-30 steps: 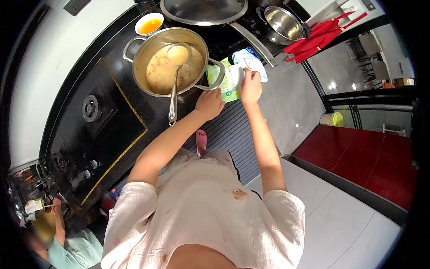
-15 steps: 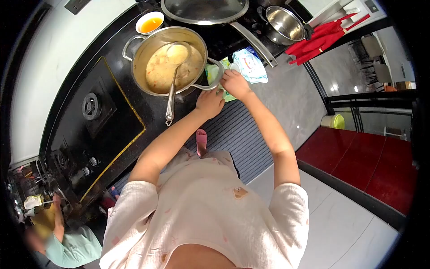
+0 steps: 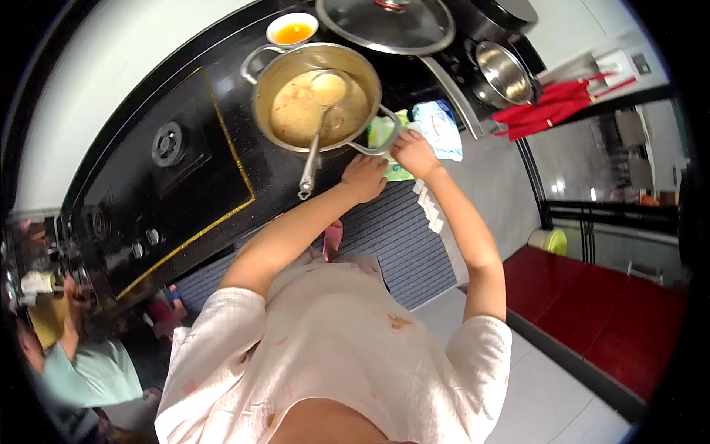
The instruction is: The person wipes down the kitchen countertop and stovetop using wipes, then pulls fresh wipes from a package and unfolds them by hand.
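A green packet [image 3: 400,172] lies at the counter edge beside the pot's near handle, partly covered by my hands. My left hand [image 3: 364,177] is closed against its left side, fingertips at the green plastic. Over the same packet, my right hand [image 3: 416,154] has its fingers curled together; what they pinch is hidden. Just beyond sits a white and blue packet [image 3: 438,129]. The steel pot [image 3: 260,111] holds a pale, thick soup [image 3: 292,111] with orange bits. A ladle [image 3: 313,159] leans on its rim, its bowl in the soup.
Behind the pot are a white bowl [image 3: 271,31] of orange liquid and a large glass lid [image 3: 384,26]. A smaller steel pot [image 3: 503,70] and red cloth [image 3: 547,107] are to the right. Another person [image 3: 92,370] works at far left. A white zigzag strip [image 3: 427,207] shows below my right wrist.
The view has shifted, so the counter things sit further right and slightly lower. Both hands stay at the green packet. The white zigzag strip has come into sight beside my right forearm.
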Motion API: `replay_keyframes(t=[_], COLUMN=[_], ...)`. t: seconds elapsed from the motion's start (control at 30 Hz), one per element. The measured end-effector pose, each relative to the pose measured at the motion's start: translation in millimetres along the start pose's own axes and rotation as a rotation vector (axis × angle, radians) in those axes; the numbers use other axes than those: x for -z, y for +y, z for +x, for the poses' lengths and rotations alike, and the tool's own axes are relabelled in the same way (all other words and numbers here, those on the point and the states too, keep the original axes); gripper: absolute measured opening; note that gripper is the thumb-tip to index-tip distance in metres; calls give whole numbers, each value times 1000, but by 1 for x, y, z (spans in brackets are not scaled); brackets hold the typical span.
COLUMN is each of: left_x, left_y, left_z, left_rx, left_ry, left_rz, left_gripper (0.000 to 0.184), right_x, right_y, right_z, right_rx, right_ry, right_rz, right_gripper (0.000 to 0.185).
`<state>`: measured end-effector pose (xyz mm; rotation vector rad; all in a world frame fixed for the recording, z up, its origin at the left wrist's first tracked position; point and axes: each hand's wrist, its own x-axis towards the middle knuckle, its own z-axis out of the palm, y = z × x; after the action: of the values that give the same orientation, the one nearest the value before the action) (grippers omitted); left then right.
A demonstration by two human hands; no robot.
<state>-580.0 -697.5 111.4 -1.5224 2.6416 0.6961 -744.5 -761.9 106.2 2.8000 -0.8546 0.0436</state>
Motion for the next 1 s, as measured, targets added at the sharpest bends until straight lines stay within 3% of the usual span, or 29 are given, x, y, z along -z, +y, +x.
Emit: replay_keyframes(t=[0.23, 0.57, 0.73, 0.77, 0.87, 1.0], left_x=[-26, -25, -59, -65, -95, -104], left_y=[-7, -28, -50, -52, -61, -67], left_z=[-8, -126, -215, -230, -267, -298], left_rx=[-25, -160, 83, 147, 345, 596], left_ry=[212, 128, 228, 255, 354, 436], left_rz=[-54, -465, -667, -685, -754, -886], left_gripper=[39, 27, 23, 23, 22, 23], right_x=[2, 4, -8, -11, -17, 0], right_y=[2, 3, 4, 3, -4, -6], right_z=[5, 16, 18, 19, 20, 12], right_rx=[103, 101, 153, 186, 138, 42], right_ry=[-78, -93, -167, -74, -9, -112], right_rz=[-86, -108, -153, -118, -97, -55], right_gripper=[10, 14, 16, 15, 13, 14])
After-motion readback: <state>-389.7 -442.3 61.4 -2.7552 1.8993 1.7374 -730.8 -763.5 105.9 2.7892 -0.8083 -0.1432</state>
